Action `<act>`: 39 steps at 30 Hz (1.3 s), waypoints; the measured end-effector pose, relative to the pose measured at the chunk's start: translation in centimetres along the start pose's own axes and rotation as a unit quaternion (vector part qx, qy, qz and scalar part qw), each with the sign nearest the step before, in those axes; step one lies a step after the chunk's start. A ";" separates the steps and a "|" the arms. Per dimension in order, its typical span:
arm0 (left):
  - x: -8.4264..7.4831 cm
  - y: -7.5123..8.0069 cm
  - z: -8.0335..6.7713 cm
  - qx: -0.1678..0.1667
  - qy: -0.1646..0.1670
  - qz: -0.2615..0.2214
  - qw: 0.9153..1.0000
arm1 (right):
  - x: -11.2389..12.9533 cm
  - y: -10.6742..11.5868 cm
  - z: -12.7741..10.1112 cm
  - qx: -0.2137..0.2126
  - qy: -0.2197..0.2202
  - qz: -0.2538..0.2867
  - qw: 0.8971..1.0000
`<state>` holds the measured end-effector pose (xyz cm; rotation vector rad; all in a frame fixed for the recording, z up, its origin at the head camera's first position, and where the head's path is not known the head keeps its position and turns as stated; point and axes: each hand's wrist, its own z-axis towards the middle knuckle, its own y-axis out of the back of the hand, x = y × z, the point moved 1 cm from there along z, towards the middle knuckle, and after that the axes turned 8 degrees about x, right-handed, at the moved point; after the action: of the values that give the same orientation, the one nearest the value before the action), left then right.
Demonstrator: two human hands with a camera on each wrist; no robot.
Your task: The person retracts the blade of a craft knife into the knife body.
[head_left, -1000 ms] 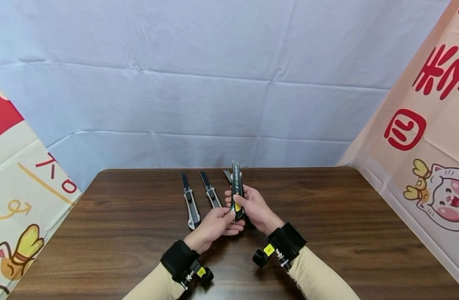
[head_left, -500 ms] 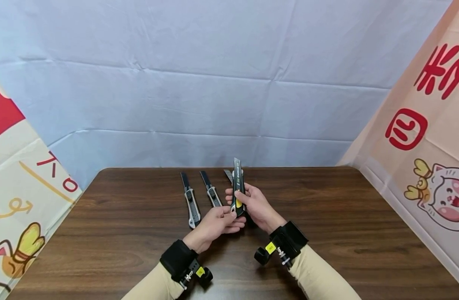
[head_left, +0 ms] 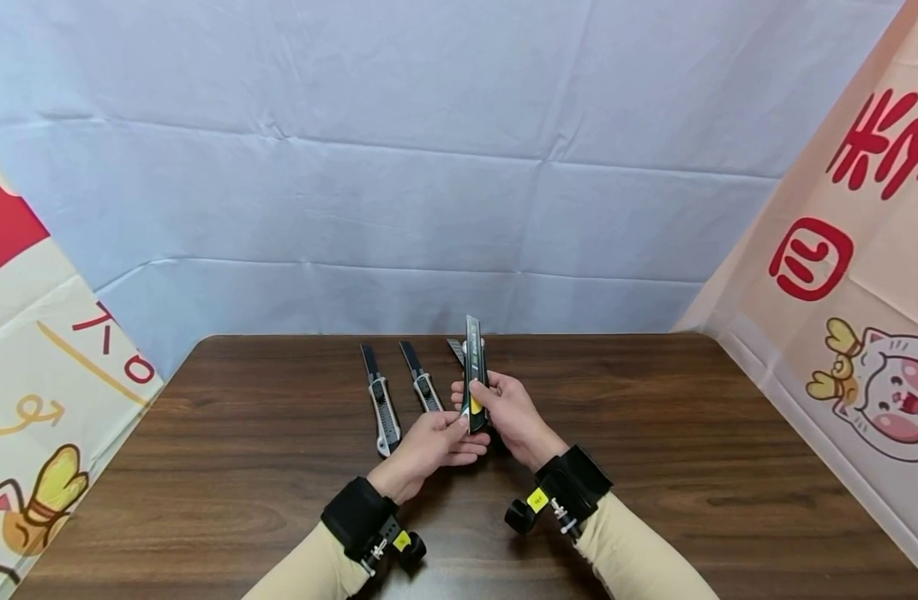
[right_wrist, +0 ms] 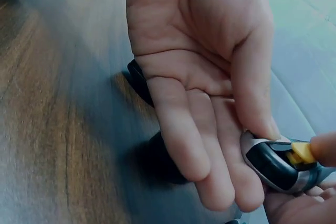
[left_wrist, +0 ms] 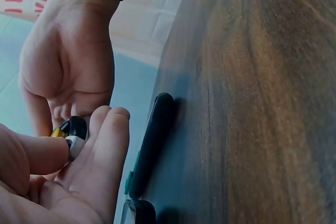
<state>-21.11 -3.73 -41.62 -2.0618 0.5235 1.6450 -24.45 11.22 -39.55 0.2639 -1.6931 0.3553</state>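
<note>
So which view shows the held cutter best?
Head: there the held cutter shows along nearly its whole length. Left wrist shows little beyond its butt end; right wrist shows that end and the yellow slider close up, not the tip.

Held cutter [head_left: 475, 371], lettering [head_left: 474, 350] too small to read, cutter behind it [head_left: 455, 350] mostly hidden, sleeves [head_left: 309, 562] cropped below

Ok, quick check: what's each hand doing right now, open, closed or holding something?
Left hand: pinching the near end of the black utility knife.
Right hand: holding that same knife, at its yellow slider.
</note>
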 end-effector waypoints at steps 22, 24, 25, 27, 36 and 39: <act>-0.1 -0.2 0.0 -0.015 0.000 0.034 0.999 | -0.2 -0.1 0.0 0.010 0.013 -0.018 1.000; 0.0 -0.2 0.0 -0.016 0.000 0.035 0.999 | -0.2 -0.1 0.0 0.010 0.012 -0.018 1.000; 0.0 -0.2 0.0 -0.016 0.000 0.035 0.999 | -0.2 -0.1 0.0 0.009 0.011 -0.017 1.000; 0.0 -0.2 0.1 -0.017 0.000 0.036 0.999 | -0.1 -0.1 0.0 0.008 0.010 -0.016 1.000; 0.1 -0.2 0.1 -0.018 0.002 0.033 0.999 | -0.2 0.0 0.0 0.023 0.016 -0.022 0.999; 0.1 -0.2 0.1 -0.018 0.002 0.032 0.999 | -0.2 0.0 0.0 0.026 0.017 -0.025 0.999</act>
<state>-21.09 -3.47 -41.68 -2.0959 0.5703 1.6985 -24.40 11.23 -39.73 0.3355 -1.6432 0.3648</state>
